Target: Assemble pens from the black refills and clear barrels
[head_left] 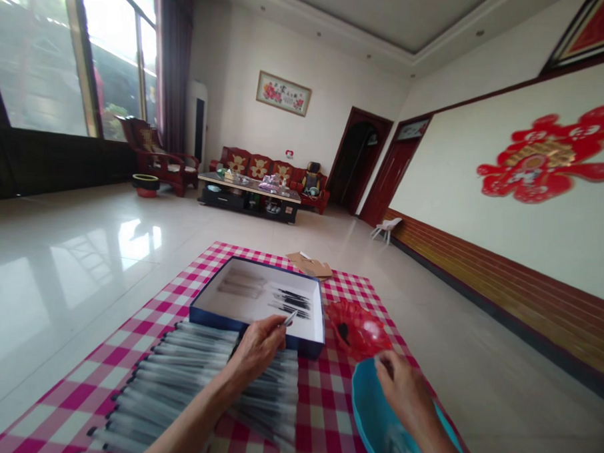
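My left hand [262, 338] is closed around a slim pen [291, 317], whose pale pointed tip sticks out past the fingers over the near edge of a blue-rimmed white box [248, 311]. Inside that box lie thin black sticks [291, 299] and a blurred group of pale clear ones [239, 282]. Beneath my left forearm, many translucent pen barrels [176, 368] with dark ends are laid in rows. My right hand [400, 381] has its fingers pinched together above a teal bowl [361, 409]; what they hold is too blurred to name. Clear small pieces [402, 451] show in the bowl.
A red flower-shaped dish [360, 329] stands beyond the bowl. Brown cardboard [310, 265] lies at the far edge of the table with its pink checked cloth [142, 326]. Farther off are a coffee table [248, 194], a red sofa [259, 164] and a small white chair [386, 227].
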`<action>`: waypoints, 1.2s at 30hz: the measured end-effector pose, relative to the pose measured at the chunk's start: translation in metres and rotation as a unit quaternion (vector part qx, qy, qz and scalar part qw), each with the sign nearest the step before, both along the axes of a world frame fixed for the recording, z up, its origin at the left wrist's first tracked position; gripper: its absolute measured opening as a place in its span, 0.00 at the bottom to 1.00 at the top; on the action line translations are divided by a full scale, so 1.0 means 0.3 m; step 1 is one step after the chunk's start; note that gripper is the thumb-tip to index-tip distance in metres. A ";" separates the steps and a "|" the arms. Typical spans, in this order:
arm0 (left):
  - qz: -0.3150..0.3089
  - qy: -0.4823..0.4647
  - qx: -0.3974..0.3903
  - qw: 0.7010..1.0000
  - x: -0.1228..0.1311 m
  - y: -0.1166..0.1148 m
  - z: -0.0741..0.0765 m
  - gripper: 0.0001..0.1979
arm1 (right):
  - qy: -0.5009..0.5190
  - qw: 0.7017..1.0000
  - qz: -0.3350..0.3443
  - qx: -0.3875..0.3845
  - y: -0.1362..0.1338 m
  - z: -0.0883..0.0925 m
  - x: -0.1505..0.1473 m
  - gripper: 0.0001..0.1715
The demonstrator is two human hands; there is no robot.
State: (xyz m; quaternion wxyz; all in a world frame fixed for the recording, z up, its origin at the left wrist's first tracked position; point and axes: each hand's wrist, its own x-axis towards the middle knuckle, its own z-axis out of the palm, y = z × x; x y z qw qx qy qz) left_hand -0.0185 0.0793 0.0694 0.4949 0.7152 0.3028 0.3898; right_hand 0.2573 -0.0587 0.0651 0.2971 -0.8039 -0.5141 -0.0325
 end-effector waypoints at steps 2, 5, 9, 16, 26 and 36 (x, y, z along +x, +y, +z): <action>-0.004 0.003 0.005 1.000 0.001 -0.005 0.001 0.14 | 0.153 0.984 0.040 0.081 0.055 0.065 -0.108 0.14; -0.014 0.007 0.017 1.000 0.000 -0.014 0.003 0.14 | 0.416 0.893 0.097 0.144 0.141 0.119 -0.258 0.22; -0.037 0.013 0.019 0.999 0.002 -0.026 0.005 0.15 | 0.641 0.724 0.113 0.226 0.226 0.102 -0.364 0.19; -0.051 0.040 0.029 0.997 0.014 -0.045 0.004 0.15 | 0.695 0.667 0.110 0.245 0.255 0.050 -0.400 0.19; -0.050 0.037 0.016 0.998 0.021 -0.046 -0.003 0.17 | 0.583 0.773 0.167 0.185 0.247 0.046 -0.433 0.15; -0.130 -0.054 -0.239 0.961 0.020 -0.064 0.038 0.22 | 0.611 0.731 0.240 0.186 0.247 0.049 -0.453 0.17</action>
